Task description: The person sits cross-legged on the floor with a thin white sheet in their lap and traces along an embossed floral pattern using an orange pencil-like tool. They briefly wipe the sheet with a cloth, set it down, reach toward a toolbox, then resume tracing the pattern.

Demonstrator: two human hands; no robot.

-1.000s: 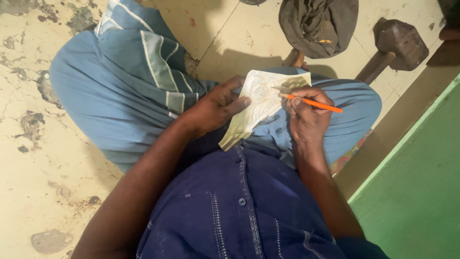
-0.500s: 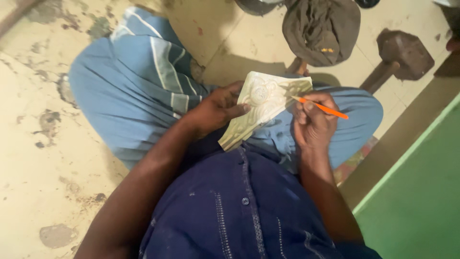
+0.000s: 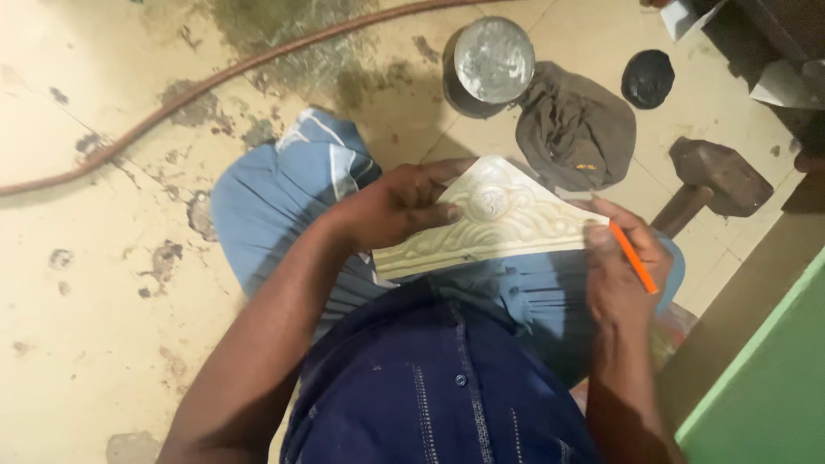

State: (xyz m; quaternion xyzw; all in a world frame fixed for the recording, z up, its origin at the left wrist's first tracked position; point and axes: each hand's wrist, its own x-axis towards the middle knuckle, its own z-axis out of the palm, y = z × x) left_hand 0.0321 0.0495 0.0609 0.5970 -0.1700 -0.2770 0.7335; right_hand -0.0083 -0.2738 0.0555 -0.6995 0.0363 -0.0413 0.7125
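Note:
A cream carved piece with a round rosette and wavy relief rests over my lap. My left hand grips its upper left edge, fingers laid across the carving beside the rosette. My right hand holds an orange pencil-like tool against the piece's right end. Blue striped cloth covers my knees beneath it.
On the stained floor beyond my knees stand a grey metal tin, a crumpled dark cloth, a black lid and a heavy hammer. A brown hose curves across the floor at left. A green panel lies at right.
The view has tilted up, bringing the tin, lid and hose into sight. The carved piece has turned flatter and wider across my lap, and my right hand has slid to its right end.

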